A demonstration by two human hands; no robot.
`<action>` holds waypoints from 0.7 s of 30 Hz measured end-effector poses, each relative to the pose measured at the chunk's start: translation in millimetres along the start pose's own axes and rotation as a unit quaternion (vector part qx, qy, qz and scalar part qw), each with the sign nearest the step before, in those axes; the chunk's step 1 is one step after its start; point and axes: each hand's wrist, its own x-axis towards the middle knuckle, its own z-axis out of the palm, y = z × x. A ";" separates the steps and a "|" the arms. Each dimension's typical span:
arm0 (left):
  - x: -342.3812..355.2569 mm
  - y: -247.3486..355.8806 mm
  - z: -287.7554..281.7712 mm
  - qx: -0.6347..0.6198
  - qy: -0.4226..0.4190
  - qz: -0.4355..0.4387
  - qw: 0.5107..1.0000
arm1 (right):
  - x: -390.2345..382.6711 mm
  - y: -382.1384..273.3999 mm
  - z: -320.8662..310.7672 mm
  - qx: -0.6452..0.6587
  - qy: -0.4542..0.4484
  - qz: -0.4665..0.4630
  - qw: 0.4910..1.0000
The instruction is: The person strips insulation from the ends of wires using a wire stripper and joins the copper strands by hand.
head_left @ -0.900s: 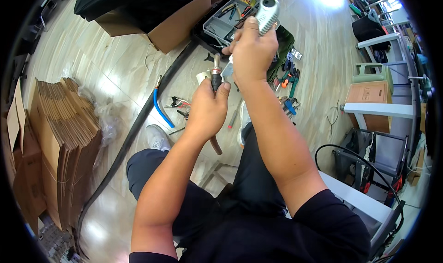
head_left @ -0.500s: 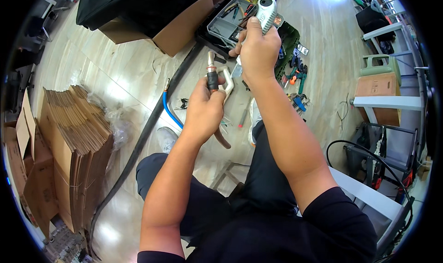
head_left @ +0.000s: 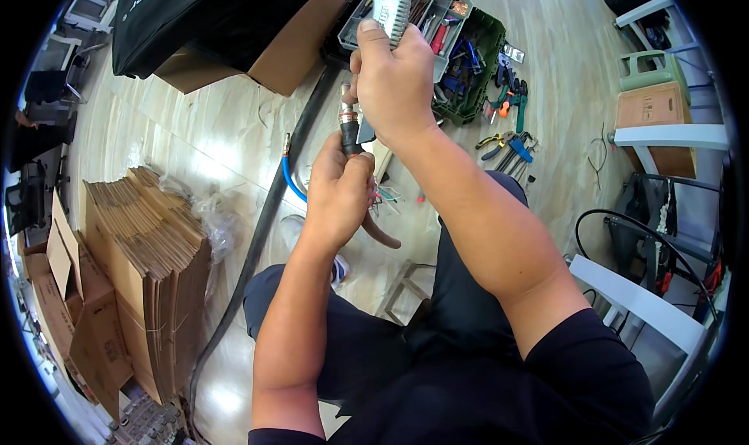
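Note:
My left hand (head_left: 340,191) is closed around a thick hose end (head_left: 349,137) with a black sleeve and a metal fitting (head_left: 346,94) pointing away from me. A curved brown tail (head_left: 381,233) of it comes out below the hand. My right hand (head_left: 396,82) grips a white tool (head_left: 391,10) with a ribbed handle and a dark round end. Below this fist a flat grey piece (head_left: 365,131) lies against or just beside the black sleeve; I cannot tell whether they touch. My right fingers partly cover the fitting.
Beyond my hands an open green toolbox (head_left: 468,106) holds hand tools, with pliers (head_left: 511,90) beside it. A blue hose (head_left: 290,178) and a long black tube (head_left: 257,230) run along the floor. Flattened cardboard (head_left: 152,234) stands left; a white frame (head_left: 640,301) is at right.
My right hand has come left with the white tool, beside the hose end, and the flat grey piece now meets or overlaps the black sleeve in view. My left hand keeps its hold.

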 end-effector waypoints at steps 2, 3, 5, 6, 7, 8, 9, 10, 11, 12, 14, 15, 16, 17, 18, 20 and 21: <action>0.3 0.2 0.7 -0.012 0.001 -0.004 1.000 | 2.8 5.5 -0.1 -0.020 0.007 -0.012 1.000; -0.1 0.9 1.1 -0.020 0.002 -0.008 1.000 | 3.5 5.8 0.6 -0.031 0.010 -0.018 0.999; 0.7 0.7 1.9 -0.033 0.003 -0.009 0.999 | 3.1 5.7 0.9 -0.034 0.009 -0.036 0.999; 0.8 0.4 2.0 -0.037 0.003 -0.005 0.999 | 2.6 4.7 1.5 -0.036 0.007 -0.045 0.998; 0.8 0.2 2.1 -0.042 0.003 -0.002 0.999 | 2.7 5.0 1.5 -0.037 0.009 -0.045 0.998; 0.8 0.1 2.0 -0.047 0.003 -0.007 0.999 | 3.0 5.4 1.4 -0.038 0.010 -0.044 0.998; 1.1 0.1 2.0 -0.052 0.004 -0.010 0.999 | 3.3 5.2 1.2 -0.039 0.011 -0.044 0.998; 1.3 0.0 2.1 -0.057 0.004 -0.014 0.998 | 3.5 4.7 0.8 -0.037 0.012 -0.041 0.998; 1.0 0.6 2.7 -0.056 0.005 -0.016 0.998 | 3.7 3.6 0.1 -0.036 0.013 -0.037 0.999; 0.4 2.0 3.5 -0.055 0.005 -0.018 0.998 | 3.7 2.8 -0.2 -0.034 0.013 -0.034 0.999; 0.5 2.0 3.5 -0.054 0.005 -0.019 0.998 | 4.6 3.1 -0.7 -0.044 0.013 -0.042 0.998; 1.6 0.8 3.1 -0.055 0.003 -0.017 0.998 | 5.1 3.1 -0.8 -0.048 0.013 -0.047 0.998; 2.2 0.3 2.9 -0.055 0.001 -0.016 0.998 | 5.3 3.3 -1.0 -0.046 0.013 -0.046 0.998; 1.9 0.5 2.9 -0.052 0.002 -0.015 0.999 | 5.4 3.8 -1.1 -0.044 0.014 -0.045 0.998; 1.7 0.5 3.1 -0.049 0.002 -0.015 0.999 | 5.4 4.4 -1.2 -0.043 0.014 -0.043 0.998; 2.2 -0.4 3.5 -0.031 0.005 -0.010 0.999 | 5.1 4.7 -0.9 -0.046 0.019 -0.044 0.998; 2.7 -2.4 2.9 -0.015 0.010 -0.005 1.000 | 4.5 5.0 0.1 -0.046 0.021 -0.044 0.998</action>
